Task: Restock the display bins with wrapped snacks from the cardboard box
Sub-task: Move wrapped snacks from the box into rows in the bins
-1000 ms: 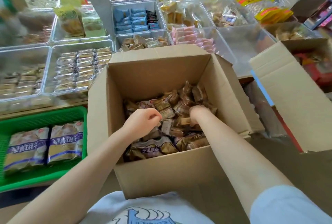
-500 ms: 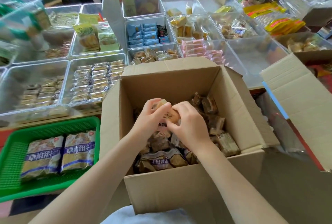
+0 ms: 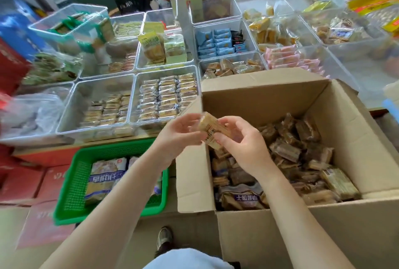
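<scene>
- Together, left hand (image 3: 181,132) and right hand (image 3: 244,141) pinch one tan clear-wrapped snack bar (image 3: 212,130).
- It hangs above the open brown cardboard box (image 3: 269,96), near clear plastic display bins (image 3: 166,96).

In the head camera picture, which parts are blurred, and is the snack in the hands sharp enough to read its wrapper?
Head view: the left edge is smeared by motion, notably the plastic bag and the red cartons; wide-angle bending curves the clear bins. The wrapped snack, held by the left hand and right hand, is fairly sharp, but its print is unreadable.
</scene>
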The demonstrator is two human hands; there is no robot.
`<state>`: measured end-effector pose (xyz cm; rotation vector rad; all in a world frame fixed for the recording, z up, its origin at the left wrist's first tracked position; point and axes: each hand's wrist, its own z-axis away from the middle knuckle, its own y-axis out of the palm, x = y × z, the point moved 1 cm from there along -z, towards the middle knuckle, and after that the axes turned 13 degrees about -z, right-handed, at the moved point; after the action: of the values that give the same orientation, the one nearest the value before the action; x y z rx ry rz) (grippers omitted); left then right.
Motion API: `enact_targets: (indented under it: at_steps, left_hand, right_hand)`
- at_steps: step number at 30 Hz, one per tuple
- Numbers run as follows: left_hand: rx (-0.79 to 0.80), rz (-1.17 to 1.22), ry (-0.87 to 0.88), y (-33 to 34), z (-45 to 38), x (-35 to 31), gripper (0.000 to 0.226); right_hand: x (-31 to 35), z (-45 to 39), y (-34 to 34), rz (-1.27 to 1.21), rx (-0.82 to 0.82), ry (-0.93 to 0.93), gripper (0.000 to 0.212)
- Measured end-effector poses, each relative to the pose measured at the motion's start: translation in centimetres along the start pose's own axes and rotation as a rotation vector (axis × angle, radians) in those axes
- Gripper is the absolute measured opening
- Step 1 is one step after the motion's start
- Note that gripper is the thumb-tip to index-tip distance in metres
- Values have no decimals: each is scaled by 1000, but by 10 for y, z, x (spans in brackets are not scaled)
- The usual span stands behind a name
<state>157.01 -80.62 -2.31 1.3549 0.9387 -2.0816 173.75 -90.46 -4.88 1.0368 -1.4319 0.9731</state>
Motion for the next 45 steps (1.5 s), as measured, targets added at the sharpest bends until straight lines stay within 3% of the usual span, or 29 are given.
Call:
enact_targets:
  at_steps: [3, 6, 14, 19, 24, 28, 36, 42, 45]
  left_hand:
    - [-92, -369, 74, -56, 6, 18, 40]
    - [-131, -457, 97, -130, 8, 51, 47]
    - [-313, -742, -163, -373, -27, 244, 30]
    - [-353, -910, -115, -457, -55, 305, 41]
    - [-154, -1160, -45, -483, -100, 331, 71]
    - [-68, -1434, 21, -497, -131, 340, 84]
    - [114, -1700, 104, -528, -206, 325, 107]
    - [261, -1683, 24, -523, -248, 324, 140]
    - [273, -1577, -54, -515, -258, 329, 136]
  right_hand:
    - [1, -25, 49, 294, 69, -130, 36]
    - [-1, -63, 113, 424, 115, -169, 39]
    - [-52, -169, 334, 479, 155, 36, 30]
    - [-84, -217, 436, 559, 201, 147, 30]
    - [-102, -263, 474, 610, 145, 222, 25]
    - [-113, -297, 483, 604, 112, 269, 24]
    - [-137, -346, 488, 536, 32, 306, 25]
    - [-160, -368, 483, 456, 5, 341, 24]
    - [-174, -384, 482, 448, -34, 314, 25]
